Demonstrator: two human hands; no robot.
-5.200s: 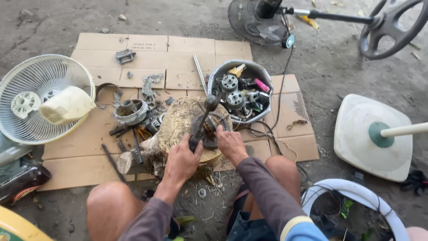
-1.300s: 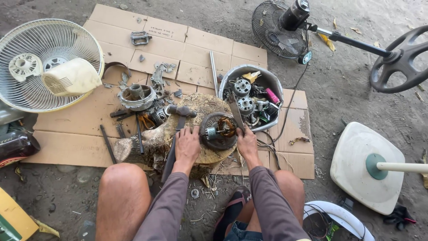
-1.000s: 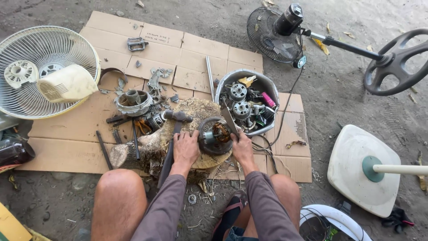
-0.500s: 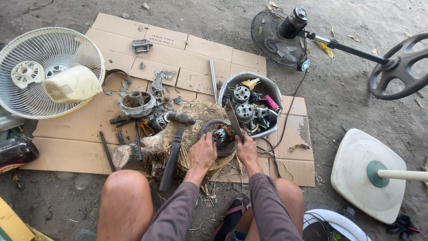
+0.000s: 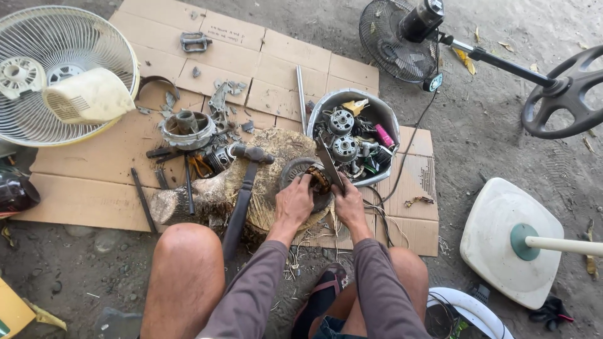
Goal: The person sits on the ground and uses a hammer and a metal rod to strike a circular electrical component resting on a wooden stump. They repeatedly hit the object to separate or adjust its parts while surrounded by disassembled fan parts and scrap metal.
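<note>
At the cardboard's (image 5: pixel 94 182) left edge I see a white wire fan guard (image 5: pixel 63 75). A dark hammer (image 5: pixel 242 194) lies across the rough wood stump (image 5: pixel 264 176) near the front edge. My left hand (image 5: pixel 294 202) and right hand (image 5: pixel 347 204) clench the round motor stator (image 5: pixel 311 179), its copper windings half hidden by my fingers (image 5: pixel 306 183). A dented metal bowl (image 5: pixel 383 116) of parts sits toward the right edge.

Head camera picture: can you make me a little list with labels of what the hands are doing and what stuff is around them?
Left hand: fingers grip the round motor part on the wood stump
Right hand: holds a flat metal blade against the motor part
Hammer: lies on the stump, left of the hands
Metal bowl: behind the hands, full of small motor pieces
Cardboard: spread under everything
White fan grille: far left
Fan base: white, on the right
</note>
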